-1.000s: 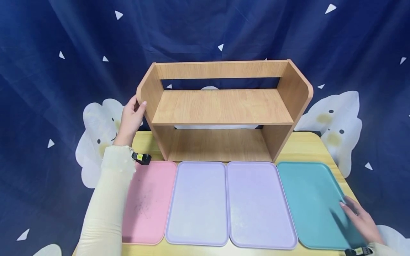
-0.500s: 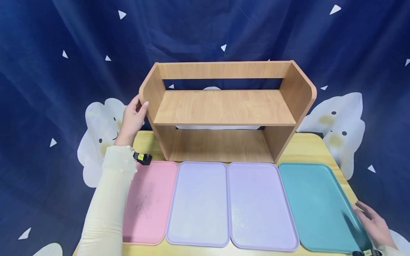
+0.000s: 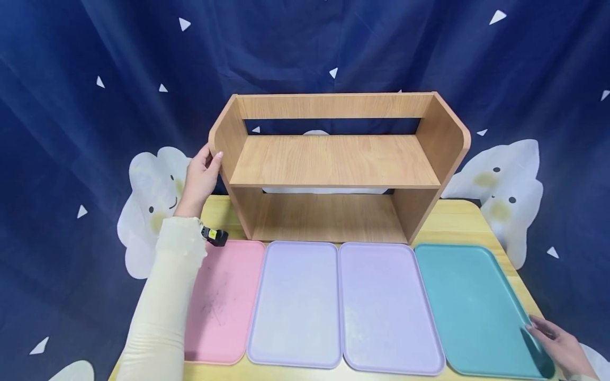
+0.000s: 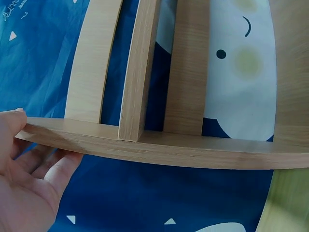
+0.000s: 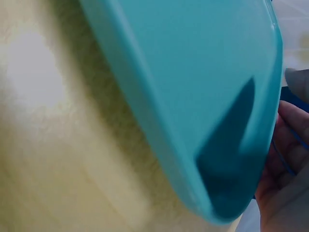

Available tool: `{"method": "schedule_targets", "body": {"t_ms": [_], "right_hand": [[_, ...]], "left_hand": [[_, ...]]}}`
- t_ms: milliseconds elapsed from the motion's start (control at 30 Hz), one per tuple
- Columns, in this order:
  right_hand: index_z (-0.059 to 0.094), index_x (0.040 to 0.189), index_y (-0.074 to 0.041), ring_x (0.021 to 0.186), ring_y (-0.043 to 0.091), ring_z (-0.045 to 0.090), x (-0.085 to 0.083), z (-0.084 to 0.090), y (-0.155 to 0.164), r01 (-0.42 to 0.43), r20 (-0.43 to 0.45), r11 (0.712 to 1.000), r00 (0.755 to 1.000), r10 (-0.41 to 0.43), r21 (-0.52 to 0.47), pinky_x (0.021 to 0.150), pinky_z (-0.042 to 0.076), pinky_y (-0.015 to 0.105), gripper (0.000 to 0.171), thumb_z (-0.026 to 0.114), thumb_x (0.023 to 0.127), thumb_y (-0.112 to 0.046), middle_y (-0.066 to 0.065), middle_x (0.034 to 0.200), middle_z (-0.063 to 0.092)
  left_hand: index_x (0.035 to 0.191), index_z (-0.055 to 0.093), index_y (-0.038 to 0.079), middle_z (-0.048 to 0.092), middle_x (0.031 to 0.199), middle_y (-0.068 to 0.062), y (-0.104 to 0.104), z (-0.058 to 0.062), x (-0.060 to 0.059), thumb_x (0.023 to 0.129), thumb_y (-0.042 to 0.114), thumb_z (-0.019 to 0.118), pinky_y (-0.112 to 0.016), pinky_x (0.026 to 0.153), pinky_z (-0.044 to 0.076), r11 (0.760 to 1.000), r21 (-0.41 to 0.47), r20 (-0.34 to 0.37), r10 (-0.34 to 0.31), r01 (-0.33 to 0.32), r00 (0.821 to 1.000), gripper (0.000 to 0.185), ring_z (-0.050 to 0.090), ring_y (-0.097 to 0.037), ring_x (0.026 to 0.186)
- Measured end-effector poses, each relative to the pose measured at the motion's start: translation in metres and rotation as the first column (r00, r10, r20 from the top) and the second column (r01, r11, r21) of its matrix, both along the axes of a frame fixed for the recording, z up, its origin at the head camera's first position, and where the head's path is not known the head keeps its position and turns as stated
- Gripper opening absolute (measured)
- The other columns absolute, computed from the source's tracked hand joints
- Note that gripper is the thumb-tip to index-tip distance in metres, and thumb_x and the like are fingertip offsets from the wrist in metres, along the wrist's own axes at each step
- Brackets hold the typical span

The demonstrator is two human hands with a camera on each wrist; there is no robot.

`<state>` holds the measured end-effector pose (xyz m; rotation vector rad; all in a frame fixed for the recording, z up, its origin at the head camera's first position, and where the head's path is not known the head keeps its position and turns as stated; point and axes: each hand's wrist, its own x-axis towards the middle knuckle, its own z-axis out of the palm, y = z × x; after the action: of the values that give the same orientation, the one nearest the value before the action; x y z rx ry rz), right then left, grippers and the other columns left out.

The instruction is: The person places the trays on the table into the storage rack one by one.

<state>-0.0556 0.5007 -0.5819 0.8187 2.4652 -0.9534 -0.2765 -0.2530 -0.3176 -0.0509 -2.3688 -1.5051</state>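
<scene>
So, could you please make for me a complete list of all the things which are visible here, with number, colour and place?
wooden shelf: 1, light brown, behind the tray row
pink tray: 1, pink with dark marks, left end of the row
lilac trays: 2, pale purple, side by side mid-row
teal tray: 1, blue-green, right end
table: 1, yellowish wood, under shelf and trays
curtain: dark blue, white triangles and clouds, background
wrist device: 1, black with yellow label, left wrist
left sleeve: 1, cream, left arm
left hand: 1, bare, gripping the shelf's left side panel
right hand: 1, bare, at the teal tray's right rim, contact unclear
</scene>
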Motion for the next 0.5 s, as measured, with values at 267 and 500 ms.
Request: {"method": "schedule_targets", "body": {"t_ms": [267,500], "right_hand": [[0.035,0.128,0.020,0.085,0.044,0.056,0.004,-0.010,-0.003,0.066,-0.059,0.995,0.996,-0.062,0.080,0.064,0.049,0.045,0.067,0.065,0.089,-0.026,0.039,0.104,0.052],[0.040,0.119,0.024,0.078,0.040,0.055,0.006,-0.006,-0.012,0.088,-0.158,0.987,0.985,-0.066,0.135,0.063,0.046,0.044,0.042,0.055,0.091,-0.004,0.033,0.089,0.055]], "left_hand": [[0.144,0.039,0.013,0.048,0.140,-0.014,0.001,-0.001,0.001,0.100,0.028,0.045,-0.038,0.101,0.042,1.000,-0.020,-0.015,0.010,-0.011,1.000,0.048,0.049,-0.024,0.125],[0.144,0.039,0.012,0.048,0.139,-0.014,0.001,-0.003,0.000,0.100,0.027,0.045,-0.037,0.100,0.042,0.999,-0.032,-0.024,0.001,-0.002,1.000,0.048,0.049,-0.023,0.124]]}}
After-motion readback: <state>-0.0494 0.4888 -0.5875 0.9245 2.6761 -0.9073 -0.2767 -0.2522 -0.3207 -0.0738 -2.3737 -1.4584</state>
